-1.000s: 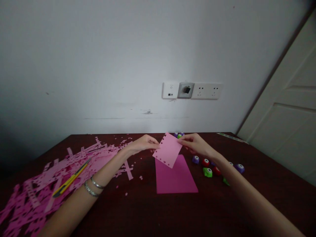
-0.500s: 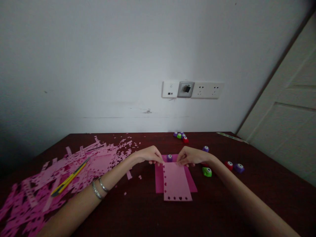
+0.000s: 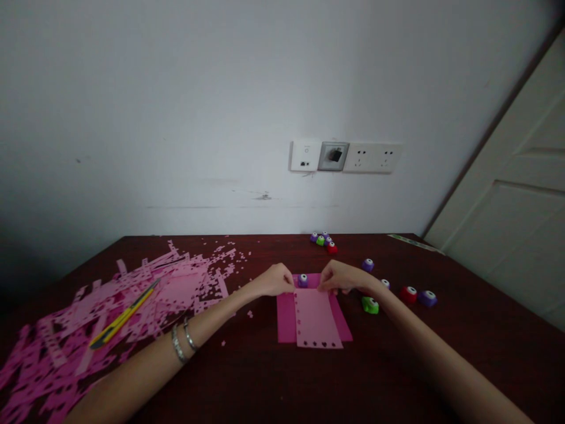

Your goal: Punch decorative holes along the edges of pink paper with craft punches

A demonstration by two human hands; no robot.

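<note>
A light pink sheet of paper point(image 3: 316, 318) has small punched shapes along its left and near edges. My left hand point(image 3: 277, 280) pinches its far left corner. At the far right corner, the fingers of my right hand point(image 3: 338, 277) are closed on the same sheet. Under it lies darker pink paper point(image 3: 286, 327), showing on both sides. A purple craft punch point(image 3: 302, 281) sits just beyond the sheet's far edge, between my hands. Close to my right wrist is a green craft punch point(image 3: 369, 305).
Pink paper scraps point(image 3: 176, 288) cover the left of the dark table point(image 3: 265, 388), with a yellow utility knife point(image 3: 126, 318) on top. More punches point(image 3: 324, 241) cluster at the back; a red punch point(image 3: 409, 294) and a purple one stand right. A wall with sockets point(image 3: 373, 158) rises behind.
The sheet's near edge has moved away from me, slightly to the right, and now covers the darker paper a little differently. Both hands keep their pinch on its far corners.
</note>
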